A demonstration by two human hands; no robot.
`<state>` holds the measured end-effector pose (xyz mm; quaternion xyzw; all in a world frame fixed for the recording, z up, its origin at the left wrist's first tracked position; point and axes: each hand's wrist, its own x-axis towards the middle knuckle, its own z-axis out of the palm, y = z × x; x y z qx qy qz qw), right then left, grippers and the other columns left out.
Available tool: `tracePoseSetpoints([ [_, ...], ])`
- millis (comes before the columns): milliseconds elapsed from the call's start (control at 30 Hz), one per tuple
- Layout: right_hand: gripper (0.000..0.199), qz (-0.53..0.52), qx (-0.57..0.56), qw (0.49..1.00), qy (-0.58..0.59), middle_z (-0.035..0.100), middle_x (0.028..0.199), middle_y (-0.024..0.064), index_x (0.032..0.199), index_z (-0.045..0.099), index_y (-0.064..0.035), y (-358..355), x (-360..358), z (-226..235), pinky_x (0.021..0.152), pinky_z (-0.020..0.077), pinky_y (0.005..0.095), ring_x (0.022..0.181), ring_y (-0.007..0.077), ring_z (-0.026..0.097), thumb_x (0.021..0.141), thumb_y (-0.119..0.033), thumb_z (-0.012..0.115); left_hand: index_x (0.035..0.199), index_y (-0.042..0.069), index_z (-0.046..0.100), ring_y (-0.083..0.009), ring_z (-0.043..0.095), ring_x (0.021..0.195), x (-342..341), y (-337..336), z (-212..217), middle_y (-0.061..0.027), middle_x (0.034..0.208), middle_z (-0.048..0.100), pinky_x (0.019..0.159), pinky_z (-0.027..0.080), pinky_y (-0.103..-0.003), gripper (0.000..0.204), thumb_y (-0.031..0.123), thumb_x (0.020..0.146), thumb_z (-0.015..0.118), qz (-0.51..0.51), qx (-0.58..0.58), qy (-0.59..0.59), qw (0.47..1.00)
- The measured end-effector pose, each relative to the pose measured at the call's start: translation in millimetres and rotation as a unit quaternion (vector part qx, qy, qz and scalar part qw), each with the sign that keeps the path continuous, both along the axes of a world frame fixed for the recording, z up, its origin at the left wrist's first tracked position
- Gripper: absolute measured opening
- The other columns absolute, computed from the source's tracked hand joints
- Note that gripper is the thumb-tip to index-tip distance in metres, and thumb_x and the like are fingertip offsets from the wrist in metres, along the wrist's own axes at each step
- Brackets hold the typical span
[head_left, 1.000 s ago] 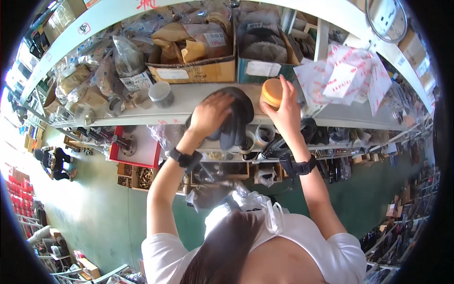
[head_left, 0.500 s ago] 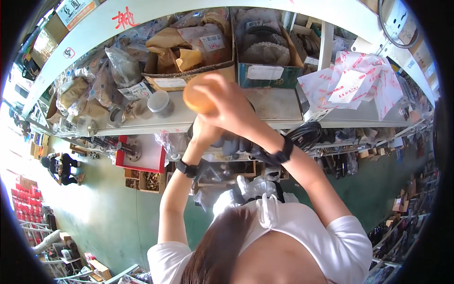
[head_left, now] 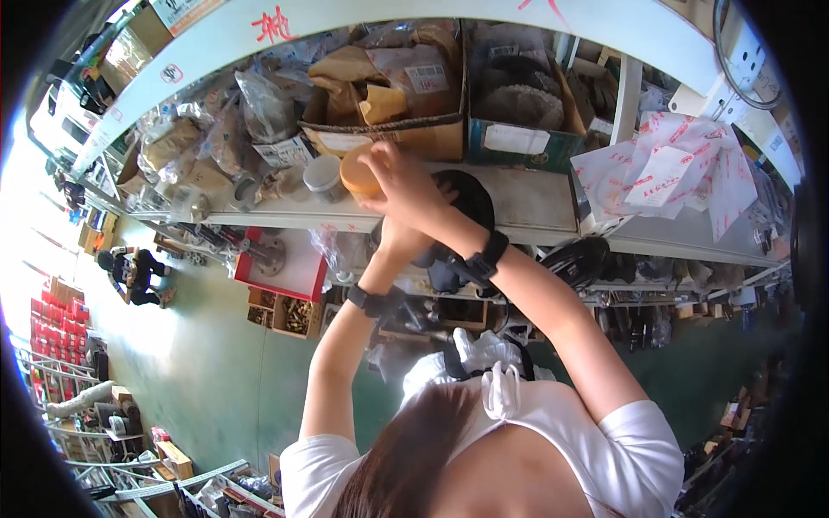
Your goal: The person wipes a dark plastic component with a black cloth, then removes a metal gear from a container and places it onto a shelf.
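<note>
Orange lid (head_left: 358,173) sits just left of the frame's centre, above the grey shelf (head_left: 535,203), pinched at its right edge by the right hand (head_left: 406,186), whose fingers curl closed round it. Behind and below that hand is a black round part (head_left: 471,198); the left hand (head_left: 401,237) is under it, mostly hidden by the right wrist, so I cannot tell whether it is gripping or only propping. A small white-capped jar (head_left: 324,177) stands just left of the lid, with a cardboard box (head_left: 389,121) behind.

To handle this well, I judge the lid should be kept level and clear of the jar, with the black part held steady from below.

Half a second ago the lid was slightly further left in the frame; a second ago the right hand held it right of the black part, arms uncrossed.
</note>
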<state>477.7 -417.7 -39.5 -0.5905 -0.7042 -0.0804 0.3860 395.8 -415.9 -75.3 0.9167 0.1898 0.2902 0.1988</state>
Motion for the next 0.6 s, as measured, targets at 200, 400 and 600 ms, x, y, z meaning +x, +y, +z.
tracePoseSetpoints([
  [200, 0.046, -0.008, 0.061, 0.997, 0.056, 0.047, 0.113, 0.0153, 0.112, 0.047, -0.0058, -93.4, 14.6, 6.8, 0.083, 0.0396, 0.0403, 0.098, 0.0325, 0.048, 0.071, -0.017, 0.064, 0.112, 0.003, 0.05, -0.028, 0.049, 0.106, 11.0, -17.8, -1.4, -0.0142, 0.11, 0.055, 0.088, 0.04, -0.037, 0.04, 0.017, 0.075, 0.054, 0.079, 0.155, 0.026, 0.984],
  [400, 0.049, -0.143, -0.009, 0.969, 0.201, 0.05, 0.104, 0.0153, 0.112, 0.045, -0.0046, -189.4, 13.6, -83.2, 0.082, 0.0401, 0.0389, 0.095, 0.0337, 0.048, 0.071, -0.021, 0.066, 0.117, -0.003, 0.045, -0.0311, 0.044, 0.113, 12.4, -17.7, -2.9, -0.0155, 0.118, 0.05, 0.096, 0.033, -0.037, 0.044, 0.017, 0.079, 0.052, 0.139, 0.171, 0.041, 0.974],
  [600, 0.059, -0.081, -0.152, 0.948, 0.268, 0.055, 0.096, 0.0184, 0.111, 0.046, -0.0009, -171.4, 14.4, -118.5, 0.077, 0.0429, 0.0368, 0.091, 0.0321, 0.054, 0.07, -0.037, 0.067, 0.119, 0.001, 0.046, -0.0289, 0.041, 0.116, 24.8, -1.2, 12.0, -0.0154, 0.122, 0.048, 0.095, 0.034, -0.035, 0.038, 0.012, 0.082, 0.045, 0.044, 0.111, 0.073, 0.99],
])
